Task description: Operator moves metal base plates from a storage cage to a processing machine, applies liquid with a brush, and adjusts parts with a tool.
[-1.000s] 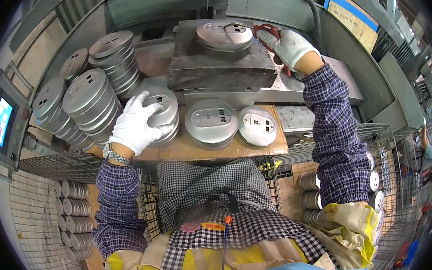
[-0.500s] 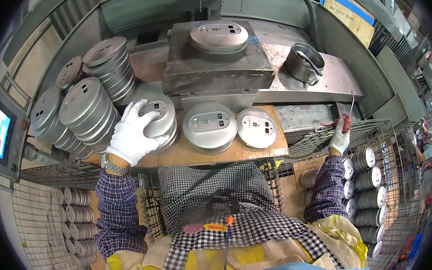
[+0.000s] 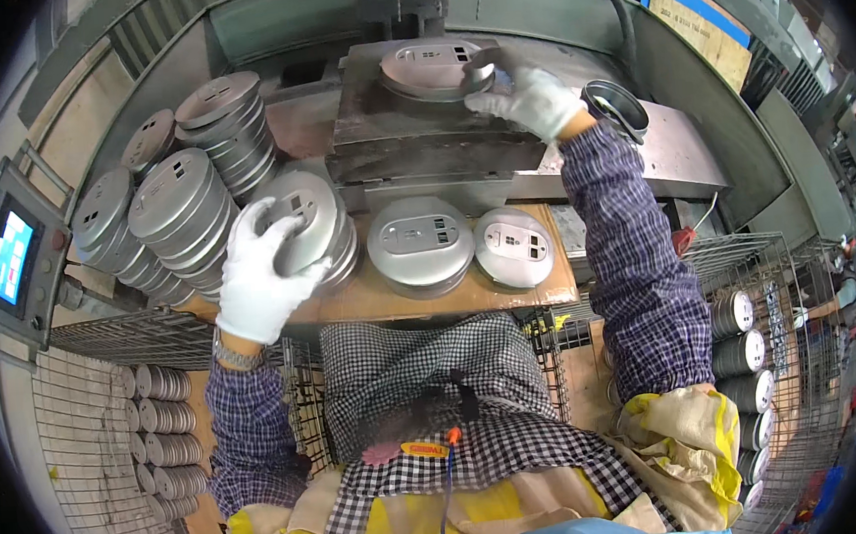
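Observation:
Both my hands wear white gloves. My left hand [image 3: 265, 273] is at the near left side of a stack of round grey metal covers [image 3: 307, 211], its fingers and thumb spread at the top cover's edge. My right hand [image 3: 533, 101] reaches over the machine's block [image 3: 379, 131]. Its thumb and dark-stained fingers are apart at the right end of an oval-topped metal cover [image 3: 424, 67] lying there, partly hiding that end. Nearer me, a second stack of round covers [image 3: 419, 253] and a smaller cover [image 3: 513, 248] rest on a brown board [image 3: 371, 304].
Several taller stacks of covers [image 3: 180, 195] stand at the left. Drill bits [image 3: 478, 3] hang above the block. A dark round container [image 3: 616, 110] is behind my right forearm. A red-handled tool [image 3: 683, 239] lies by the right wire basket [image 3: 781, 272]. A control screen [image 3: 11, 258] is far left.
My right hand has let go of the red-handled tool and moved up and left to the cover on the block. My left hand has shifted slightly toward me, at the same stack.

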Tool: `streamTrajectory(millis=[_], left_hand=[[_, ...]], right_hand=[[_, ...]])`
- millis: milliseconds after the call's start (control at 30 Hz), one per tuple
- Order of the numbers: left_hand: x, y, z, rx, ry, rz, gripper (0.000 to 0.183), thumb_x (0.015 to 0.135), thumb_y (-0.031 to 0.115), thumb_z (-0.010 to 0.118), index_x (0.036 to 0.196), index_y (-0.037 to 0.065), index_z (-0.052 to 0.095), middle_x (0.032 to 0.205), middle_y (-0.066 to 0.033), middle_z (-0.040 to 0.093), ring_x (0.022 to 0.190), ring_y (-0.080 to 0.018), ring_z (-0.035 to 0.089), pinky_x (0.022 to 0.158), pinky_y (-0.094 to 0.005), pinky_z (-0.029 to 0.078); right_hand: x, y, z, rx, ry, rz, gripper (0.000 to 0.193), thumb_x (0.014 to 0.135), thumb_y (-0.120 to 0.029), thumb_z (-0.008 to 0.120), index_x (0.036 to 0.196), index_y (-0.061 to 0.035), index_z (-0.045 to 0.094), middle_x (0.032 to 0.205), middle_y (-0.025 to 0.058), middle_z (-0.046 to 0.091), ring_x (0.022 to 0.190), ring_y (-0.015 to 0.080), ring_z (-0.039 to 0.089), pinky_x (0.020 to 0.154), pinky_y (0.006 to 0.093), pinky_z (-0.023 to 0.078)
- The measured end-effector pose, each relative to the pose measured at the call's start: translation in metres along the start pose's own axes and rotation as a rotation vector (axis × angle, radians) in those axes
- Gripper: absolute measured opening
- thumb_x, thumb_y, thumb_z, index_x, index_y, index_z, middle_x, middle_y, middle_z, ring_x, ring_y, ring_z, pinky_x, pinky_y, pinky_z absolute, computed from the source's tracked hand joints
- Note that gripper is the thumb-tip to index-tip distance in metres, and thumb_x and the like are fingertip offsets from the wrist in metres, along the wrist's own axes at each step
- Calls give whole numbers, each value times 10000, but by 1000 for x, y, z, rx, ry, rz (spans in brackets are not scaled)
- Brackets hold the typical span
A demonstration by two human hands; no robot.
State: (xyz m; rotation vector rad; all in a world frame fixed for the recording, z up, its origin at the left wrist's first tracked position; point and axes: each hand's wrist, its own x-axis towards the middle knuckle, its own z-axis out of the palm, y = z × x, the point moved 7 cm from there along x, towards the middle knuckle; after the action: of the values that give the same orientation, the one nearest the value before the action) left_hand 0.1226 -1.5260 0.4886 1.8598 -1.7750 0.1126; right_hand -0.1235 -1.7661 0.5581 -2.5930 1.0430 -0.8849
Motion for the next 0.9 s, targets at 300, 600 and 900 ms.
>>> streamTrajectory(millis=[300, 600, 900], left_hand=[[-14, 1, -36, -302, 177, -91, 492, 691, 151, 799, 1132, 29, 619, 1353, -196, 443, 1204, -335, 509, 991, -400, 459], [77, 59, -4, -170, 93, 193, 529, 726, 306, 777, 1173, 71, 616, 1335, -222, 476, 1204, -377, 509, 994, -434, 451], [204, 112, 62, -57, -56, 189, 563, 807, 493, 656, 1226, 120, 614, 1292, -145, 540, 1192, -285, 521, 1001, -380, 418]], right_hand=[[30, -1, 17, -39, -224, -18, 409, 758, -312, 784, 1076, -124, 610, 1016, 105, 679, 972, 279, 632, 865, 351, 482], [-112, -18, -41, 34, 156, -83, 445, 583, -120, 825, 955, -48, 590, 1004, 117, 640, 934, 251, 624, 825, 378, 496], [-265, 9, -76, 58, 298, 215, 514, 516, -145, 869, 898, -34, 544, 1139, 155, 612, 1050, 274, 600, 897, 367, 496]])
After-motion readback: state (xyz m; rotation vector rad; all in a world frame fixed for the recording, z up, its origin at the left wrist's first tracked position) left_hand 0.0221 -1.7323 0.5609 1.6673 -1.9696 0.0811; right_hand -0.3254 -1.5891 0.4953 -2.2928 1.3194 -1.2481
